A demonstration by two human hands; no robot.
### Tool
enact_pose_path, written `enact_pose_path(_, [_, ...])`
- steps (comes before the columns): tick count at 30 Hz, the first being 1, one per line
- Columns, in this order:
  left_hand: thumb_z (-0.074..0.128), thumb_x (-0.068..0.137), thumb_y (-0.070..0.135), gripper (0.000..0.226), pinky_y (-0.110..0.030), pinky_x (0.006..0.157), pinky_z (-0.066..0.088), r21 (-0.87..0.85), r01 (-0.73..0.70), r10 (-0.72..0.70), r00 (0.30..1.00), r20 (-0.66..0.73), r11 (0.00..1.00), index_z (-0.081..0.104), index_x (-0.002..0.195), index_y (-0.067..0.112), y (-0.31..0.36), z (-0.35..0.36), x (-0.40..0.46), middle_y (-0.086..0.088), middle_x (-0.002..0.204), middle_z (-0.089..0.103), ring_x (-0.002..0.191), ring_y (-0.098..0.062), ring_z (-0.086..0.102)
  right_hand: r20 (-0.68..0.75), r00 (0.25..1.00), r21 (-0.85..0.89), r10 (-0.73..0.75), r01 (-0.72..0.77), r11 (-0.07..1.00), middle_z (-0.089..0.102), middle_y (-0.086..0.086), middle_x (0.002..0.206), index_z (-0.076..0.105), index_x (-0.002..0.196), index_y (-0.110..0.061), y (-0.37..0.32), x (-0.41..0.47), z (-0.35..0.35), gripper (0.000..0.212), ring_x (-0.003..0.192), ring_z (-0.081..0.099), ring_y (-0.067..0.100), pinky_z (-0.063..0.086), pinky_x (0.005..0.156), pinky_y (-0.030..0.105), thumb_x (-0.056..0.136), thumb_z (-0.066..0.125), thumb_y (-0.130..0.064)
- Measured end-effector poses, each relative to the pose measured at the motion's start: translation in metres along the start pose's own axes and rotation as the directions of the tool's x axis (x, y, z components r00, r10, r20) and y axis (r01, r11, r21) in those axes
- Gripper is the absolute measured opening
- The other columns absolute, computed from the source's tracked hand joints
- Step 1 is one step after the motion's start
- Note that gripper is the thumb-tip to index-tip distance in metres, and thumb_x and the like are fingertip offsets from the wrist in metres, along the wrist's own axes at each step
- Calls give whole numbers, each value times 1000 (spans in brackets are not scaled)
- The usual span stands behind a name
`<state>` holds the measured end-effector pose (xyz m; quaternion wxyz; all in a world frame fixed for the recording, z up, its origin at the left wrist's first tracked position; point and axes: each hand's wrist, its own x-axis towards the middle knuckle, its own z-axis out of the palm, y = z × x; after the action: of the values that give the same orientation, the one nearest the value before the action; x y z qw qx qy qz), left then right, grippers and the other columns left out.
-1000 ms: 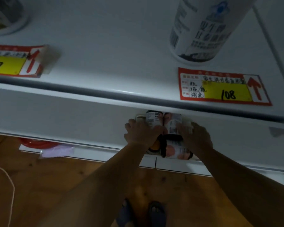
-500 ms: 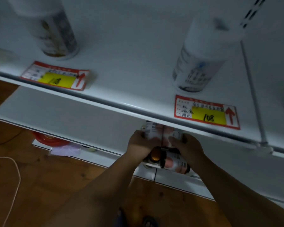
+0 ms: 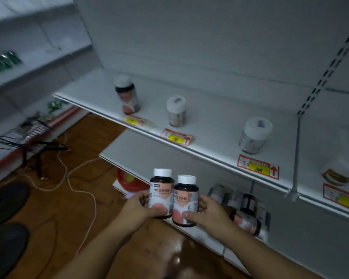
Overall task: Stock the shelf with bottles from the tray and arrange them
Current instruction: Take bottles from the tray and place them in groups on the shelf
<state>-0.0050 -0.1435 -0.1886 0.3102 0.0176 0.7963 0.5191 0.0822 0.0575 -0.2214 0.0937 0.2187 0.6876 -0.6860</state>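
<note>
A big white shelf [image 3: 220,125] fills the far side and the right, and its long flat board runs from the far left down to the near right. Under it is a brown wood floor [image 3: 73,218] with a thin white cord [image 3: 83,190] lying on it. On the shelf board stand a few bottles, well apart from each other: a dark one with a white cap [image 3: 127,97] at the far left, a small pale one [image 3: 176,110] to its right, and a fat white one [image 3: 254,134] further right. Red and yellow price tags [image 3: 257,167] sit at the front edge of the board. Lower down, on the right and under the board, more bottles [image 3: 242,210] lie in a heap; the tray cannot be made out. Near the middle, the left hand [image 3: 141,206] is wrapped around a dark bottle [image 3: 162,191] with a white cap and a pink label. The right hand [image 3: 208,211] is wrapped around a second dark bottle [image 3: 186,200] just like it. Both bottles stand upright, side by side and touching, in the air in front of the shelf.
</note>
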Motion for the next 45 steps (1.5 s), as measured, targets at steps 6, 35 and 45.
enact_pose_path(6, [85, 62, 11, 53, -26, 76, 57, -2, -161, 160, 981, -105, 987, 59, 107, 16, 63, -44, -12, -2, 103, 70, 92, -16, 68, 28, 982, -56, -189, 190, 980, 69, 2, 110, 60, 103, -23, -83, 15, 16, 43, 99, 67, 16, 53, 91, 38, 68, 78, -5])
enact_pose_path(35, [75, 65, 1, 28, -20, 64, 51, 166, -644, 514, 717, 471, 747, 64, 69, 27, 231, -236, 311, 5, 68, 70, 68, -2, 64, -516, 817, -285, -256, 118, 951, 66, -18, 111, 53, 114, -40, -226, 205, 117, 70, 99, 63, 1, 54, 86, 31, 53, 81, -56])
enact_pose_path(45, [67, 83, 5, 87, -29, 106, 31, 210, -674, 422, 643, 639, 708, 7, 144, 15, 220, -217, 336, 4, 135, 35, 129, -17, 38, -522, 820, -386, -234, 17, 922, 60, -23, 103, 45, 112, -43, -228, 202, 118, 62, 87, 57, -9, 44, 72, 9, 61, 76, -59])
